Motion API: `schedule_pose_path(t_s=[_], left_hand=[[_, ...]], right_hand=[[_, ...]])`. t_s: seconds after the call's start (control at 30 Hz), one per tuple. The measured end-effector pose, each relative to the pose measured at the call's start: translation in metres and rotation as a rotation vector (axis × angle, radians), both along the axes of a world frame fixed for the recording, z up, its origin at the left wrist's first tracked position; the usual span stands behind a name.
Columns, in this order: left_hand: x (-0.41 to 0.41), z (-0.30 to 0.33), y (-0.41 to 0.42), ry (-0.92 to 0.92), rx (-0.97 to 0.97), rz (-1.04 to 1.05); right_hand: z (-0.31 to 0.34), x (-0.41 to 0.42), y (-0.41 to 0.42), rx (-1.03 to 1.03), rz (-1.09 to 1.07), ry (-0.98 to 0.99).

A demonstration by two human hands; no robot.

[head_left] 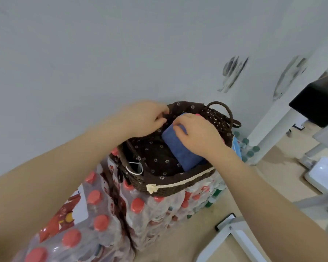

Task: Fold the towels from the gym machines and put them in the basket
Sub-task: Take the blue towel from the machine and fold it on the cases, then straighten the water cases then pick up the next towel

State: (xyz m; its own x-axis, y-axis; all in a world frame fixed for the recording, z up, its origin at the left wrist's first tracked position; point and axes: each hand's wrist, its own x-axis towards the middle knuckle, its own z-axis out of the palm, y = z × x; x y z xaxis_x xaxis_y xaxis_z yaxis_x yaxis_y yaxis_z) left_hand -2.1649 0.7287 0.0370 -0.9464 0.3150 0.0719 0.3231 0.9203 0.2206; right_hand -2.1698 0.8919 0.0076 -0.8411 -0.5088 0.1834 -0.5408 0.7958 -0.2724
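Observation:
A dark brown woven basket (178, 190) with a flowered lining stands on shrink-wrapped packs of water bottles. Inside it, at the right side, lies a folded blue towel (180, 150), tilted against the basket wall. My right hand (199, 137) lies on top of the towel with its fingers curled over the far end. My left hand (142, 118) grips the lining at the basket's far left rim. The towel's far end and right edge are hidden under my right hand.
The packs of red-capped bottles (106, 214) fill the lower left. Green-capped bottles (248, 148) stand on the floor behind the basket. A pale wall runs close behind. White machine frames (233, 235) and a black pad (318, 103) stand at the right.

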Motion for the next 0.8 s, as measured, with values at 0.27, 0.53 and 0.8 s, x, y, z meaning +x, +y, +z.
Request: schedule_pose_path(t_s=[0.27,0.53,0.8], left_hand=[[0.101,-0.003,-0.099,0.287,0.349,0.461],[0.256,-0.048,-0.144,0.24,0.357,0.748],[0.528,-0.111,-0.16,-0.055,0.368,1.248]], right_hand=[[0.034,0.037,-0.104,-0.26,0.391,-0.037],[0.014,0.145,-0.179,-0.043,0.73,-0.073],[-0.047,0.342,-0.263,0.272,1.14,-0.161]])
